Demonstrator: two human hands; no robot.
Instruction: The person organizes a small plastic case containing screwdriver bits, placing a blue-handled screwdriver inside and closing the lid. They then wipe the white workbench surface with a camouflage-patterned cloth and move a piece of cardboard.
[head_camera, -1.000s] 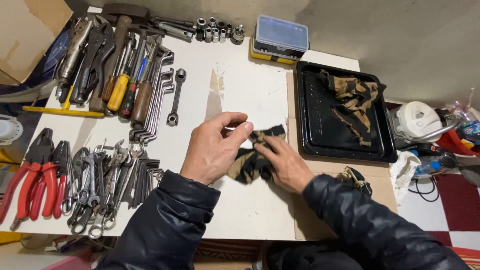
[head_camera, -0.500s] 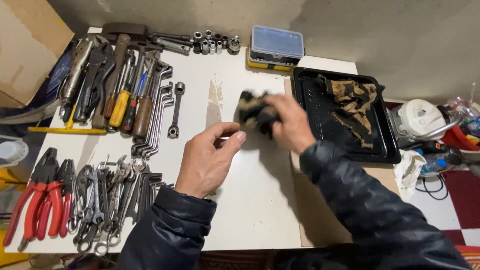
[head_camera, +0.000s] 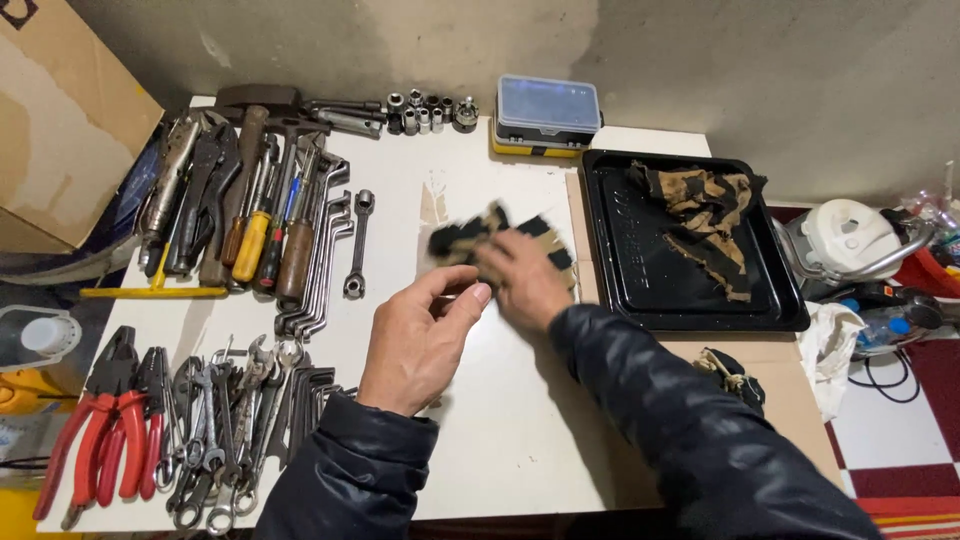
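Wrenches (head_camera: 325, 245), red pliers (head_camera: 95, 430), sockets (head_camera: 425, 112), black tray (head_camera: 690, 300).

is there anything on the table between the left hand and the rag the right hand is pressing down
Nothing visible. The left hand hovers just left of the right hand, which presses the dark camouflage rag onto the white table. Only bare tabletop lies between them; the socket wrench lies further left.

A large brown cardboard box (head_camera: 55, 120) with a torn, paler face stands at the far left edge, beside the white table (head_camera: 480, 440). A flat rectangular plastic case (head_camera: 547, 112) with a translucent grey-blue lid and yellow base lies at the table's far edge.
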